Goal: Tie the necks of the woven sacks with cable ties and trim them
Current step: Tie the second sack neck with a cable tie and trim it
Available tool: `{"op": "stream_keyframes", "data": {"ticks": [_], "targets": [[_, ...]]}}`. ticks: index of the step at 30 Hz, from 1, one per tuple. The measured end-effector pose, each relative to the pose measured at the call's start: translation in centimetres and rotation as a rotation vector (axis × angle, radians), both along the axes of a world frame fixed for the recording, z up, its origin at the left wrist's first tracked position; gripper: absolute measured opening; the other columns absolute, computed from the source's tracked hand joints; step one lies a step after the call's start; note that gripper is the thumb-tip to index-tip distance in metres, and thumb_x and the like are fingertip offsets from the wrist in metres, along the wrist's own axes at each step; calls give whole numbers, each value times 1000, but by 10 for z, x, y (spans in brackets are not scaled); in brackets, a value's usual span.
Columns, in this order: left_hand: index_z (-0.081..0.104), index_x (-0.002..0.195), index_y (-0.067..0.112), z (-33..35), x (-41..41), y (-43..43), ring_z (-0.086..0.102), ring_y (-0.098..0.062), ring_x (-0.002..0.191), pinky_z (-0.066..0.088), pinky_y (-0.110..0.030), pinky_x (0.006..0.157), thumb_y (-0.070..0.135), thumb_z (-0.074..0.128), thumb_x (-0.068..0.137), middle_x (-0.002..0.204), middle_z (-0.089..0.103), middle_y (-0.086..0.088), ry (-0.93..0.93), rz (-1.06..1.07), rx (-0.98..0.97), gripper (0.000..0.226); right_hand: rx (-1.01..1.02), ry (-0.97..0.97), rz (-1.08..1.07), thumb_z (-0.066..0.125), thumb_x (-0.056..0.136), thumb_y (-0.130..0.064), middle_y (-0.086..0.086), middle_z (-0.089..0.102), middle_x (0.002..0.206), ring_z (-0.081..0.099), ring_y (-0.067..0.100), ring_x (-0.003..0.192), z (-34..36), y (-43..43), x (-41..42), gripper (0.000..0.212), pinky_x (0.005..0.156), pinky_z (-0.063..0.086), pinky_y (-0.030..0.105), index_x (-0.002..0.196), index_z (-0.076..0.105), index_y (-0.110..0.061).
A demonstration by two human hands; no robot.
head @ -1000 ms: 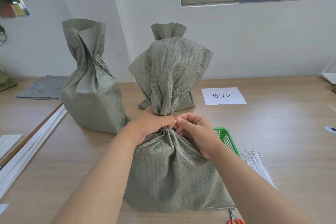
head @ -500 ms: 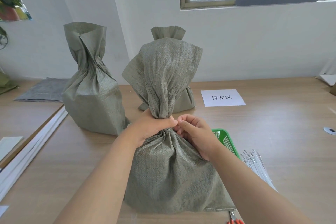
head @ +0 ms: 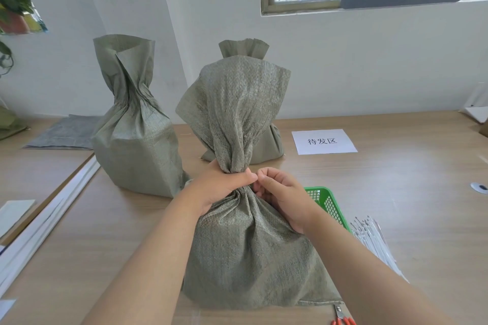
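Observation:
A grey-green woven sack [head: 245, 253] stands on the wooden table right in front of me, its top bunched into a neck. My left hand [head: 221, 187] is wrapped tight around that neck. My right hand [head: 280, 192] is curled against the neck's right side, fingertips meeting my left thumb; whether it holds a cable tie is hidden. A second sack [head: 132, 137] with a twisted, open neck stands at the back left. Behind the near one, a third sack [head: 245, 50] shows only partly. White cable ties [head: 375, 243] lie in a pile to the right.
A green mesh basket [head: 327, 203] sits just behind my right wrist. Orange-handled cutters [head: 342, 318] lie at the table's front edge. A white paper label [head: 323, 141] lies at the back right. Flat grey sacks [head: 63, 134] and white strips [head: 39, 221] are at left.
The flared top of the near sack has shifted and swung slightly left. Both hands stay at the neck, with the right fingers moving a little closer to the left thumb.

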State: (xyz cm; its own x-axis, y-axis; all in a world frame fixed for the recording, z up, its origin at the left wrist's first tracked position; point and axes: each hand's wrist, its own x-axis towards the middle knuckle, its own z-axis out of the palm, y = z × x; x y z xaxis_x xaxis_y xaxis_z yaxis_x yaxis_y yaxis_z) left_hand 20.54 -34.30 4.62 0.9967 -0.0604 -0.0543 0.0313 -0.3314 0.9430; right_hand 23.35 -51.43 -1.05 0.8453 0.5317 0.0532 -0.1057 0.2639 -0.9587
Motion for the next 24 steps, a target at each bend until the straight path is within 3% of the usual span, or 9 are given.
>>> {"op": "stream_keyframes", "data": {"ticks": [3, 5, 9, 12, 14, 20, 24], "targets": [[71, 86, 16, 3, -1, -3, 65, 3, 75, 46, -9, 67, 21, 74, 88, 83, 71, 4, 16, 9, -15, 6, 6, 25, -6, 54, 93, -23, -2, 58, 76, 49, 9, 69, -2, 1, 0, 14, 68, 41, 22, 90, 56, -9], [75, 90, 17, 6, -3, -4, 62, 10, 68, 43, -5, 55, 14, 66, 94, 82, 72, 8, 28, 4, -5, 10, -2, 40, -13, 55, 92, -25, -2, 58, 76, 50, 9, 69, -2, 0, 1, 16, 68, 42, 23, 92, 58, -9], [78, 96, 29, 8, -4, -3, 60, 6, 84, 40, -22, 66, 18, 62, 96, 95, 75, 16, 69, 2, 26, 19, -12, 52, -34, 58, 93, -20, 0, 58, 74, 49, 12, 67, -3, -3, 1, 11, 67, 41, 26, 87, 60, -11], [78, 92, 27, 8, -6, -3, 53, 1, 89, 37, -21, 64, 21, 63, 97, 103, 71, 19, 73, 26, -11, 17, -70, 45, -50, 56, 98, -12, 0, 52, 64, 42, 11, 57, 0, -6, -1, 20, 54, 39, 19, 78, 59, -13], [77, 92, 25, 9, -7, -2, 52, -1, 91, 35, -21, 64, 23, 62, 98, 110, 72, 14, 67, 28, -38, 16, -116, 4, -49, 58, 95, -17, -1, 50, 61, 39, 10, 54, 2, -7, -1, 19, 51, 34, 20, 77, 59, -14], [71, 90, 32, 10, -11, 4, 57, -11, 89, 33, -34, 70, 29, 53, 102, 82, 71, 9, 20, 26, -97, 22, -341, -186, -47, 55, 95, -31, 5, 45, 72, 31, 22, 68, 10, -6, -4, 18, 62, 28, 34, 85, 60, -17], [67, 82, 31, 9, -11, 4, 50, -12, 81, 32, -31, 66, 35, 47, 105, 71, 63, 7, -5, 52, -106, 31, -443, -281, -59, 52, 100, -26, -5, 44, 68, 33, 16, 68, 15, -8, -4, 25, 63, 31, 30, 76, 58, -26]]}}
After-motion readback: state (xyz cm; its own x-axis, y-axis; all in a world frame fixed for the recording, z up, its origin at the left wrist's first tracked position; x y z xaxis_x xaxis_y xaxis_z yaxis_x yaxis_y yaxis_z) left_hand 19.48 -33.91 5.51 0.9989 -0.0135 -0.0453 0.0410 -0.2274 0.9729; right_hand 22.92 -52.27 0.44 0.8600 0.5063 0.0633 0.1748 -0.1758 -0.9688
